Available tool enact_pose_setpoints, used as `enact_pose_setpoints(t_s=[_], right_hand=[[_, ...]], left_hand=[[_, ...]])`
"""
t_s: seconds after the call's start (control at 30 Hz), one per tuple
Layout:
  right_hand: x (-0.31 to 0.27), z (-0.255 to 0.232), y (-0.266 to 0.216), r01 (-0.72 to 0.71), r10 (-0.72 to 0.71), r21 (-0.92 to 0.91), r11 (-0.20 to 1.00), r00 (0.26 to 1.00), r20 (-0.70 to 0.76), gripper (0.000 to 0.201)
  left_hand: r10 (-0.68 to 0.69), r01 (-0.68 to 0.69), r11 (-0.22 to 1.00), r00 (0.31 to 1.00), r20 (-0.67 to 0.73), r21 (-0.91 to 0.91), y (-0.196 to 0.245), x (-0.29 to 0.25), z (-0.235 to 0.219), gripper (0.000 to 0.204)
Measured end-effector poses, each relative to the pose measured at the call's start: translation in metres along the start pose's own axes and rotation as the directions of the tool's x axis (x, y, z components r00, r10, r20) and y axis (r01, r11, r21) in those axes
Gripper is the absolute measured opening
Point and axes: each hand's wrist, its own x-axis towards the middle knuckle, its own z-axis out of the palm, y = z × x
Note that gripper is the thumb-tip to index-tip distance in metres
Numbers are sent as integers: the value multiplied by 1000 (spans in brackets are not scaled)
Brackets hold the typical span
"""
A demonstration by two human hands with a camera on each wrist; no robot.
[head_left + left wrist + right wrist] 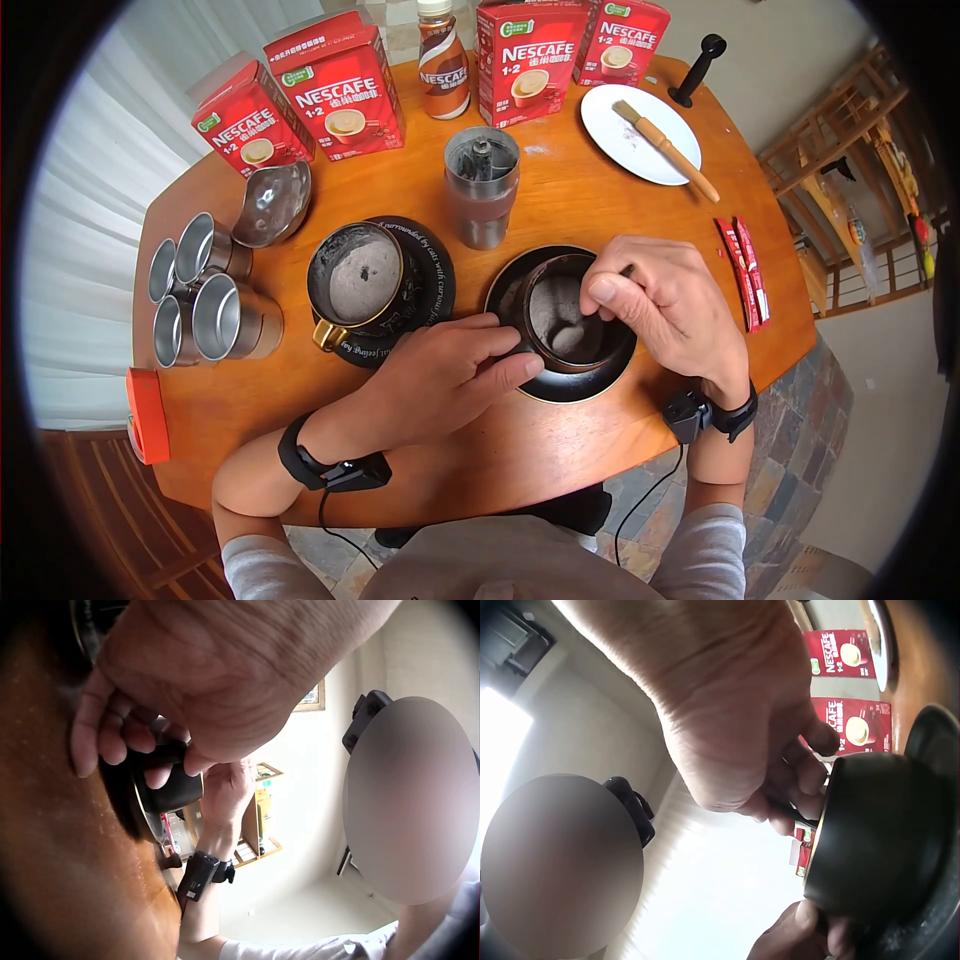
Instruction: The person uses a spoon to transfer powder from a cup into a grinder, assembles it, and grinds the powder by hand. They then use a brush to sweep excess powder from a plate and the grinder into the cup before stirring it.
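Observation:
A black cup (540, 350) with grey-brown powder or froth inside stands on a black saucer (605, 385). My left hand (440, 375) holds this cup at its near left side, thumb and forefinger at the handle, which the fingers mostly hide. Over the rim, my right hand (665, 300) pinches the dark handle of a spoon (572, 338) whose bowl dips into the contents. From the right wrist view, the cup wall (877, 832) shows plain black with a gold rim. To the left sits a second black cup (365, 280) with a gold handle and similar grey-brown contents.
Beyond the cups stands a grinder-like metal cylinder (483, 190). Nescafe boxes (345, 100) and a bottle (443, 70) line the back. Several metal cups (230, 320) and a glass bowl (273, 205) are left. A brush (665, 150) lies on a white plate (600, 110); red sachets (740, 275) lie right.

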Motion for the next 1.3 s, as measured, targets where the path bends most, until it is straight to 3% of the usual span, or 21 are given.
enact_pose_setpoints(t_s=[0.1,0.3,0.5,0.7,0.8,0.9,1.1,1.2,1.3], right_hand=[[4,3,3,47,-53,-55,997,991,-120,31],[0,2,2,29,-29,-2,1000,1000,3,32],[3,4,9,136,-145,-77,988,980,-135,32],[0,-2,0,25,-26,-52,998,1000,-15,26],[2,1,2,67,-77,-95,993,991,-105,25],[0,-3,-1,-6,5,-37,999,999,-31,24],[4,6,10,144,-161,-108,984,973,-163,29],[1,2,7,85,-85,-2,996,995,-55,27],[4,4,1,102,-106,-47,994,990,-96,20]], left_hand=[[0,0,1000,1000,0,-9,0,0,0,32],[13,-13,1000,1000,-5,4,-1,0,0,31],[-2,2,1000,1000,4,1,0,0,-1,32],[16,-16,1000,1000,-4,4,-1,0,0,32],[6,-6,1000,1000,2,9,1,0,0,32],[17,-17,1000,1000,-2,10,-1,0,0,32],[2,-2,1000,1000,7,-4,0,0,-1,31],[-4,4,1000,1000,12,-6,1,0,-1,31],[1,-1,1000,1000,8,-5,1,1,-1,32]])
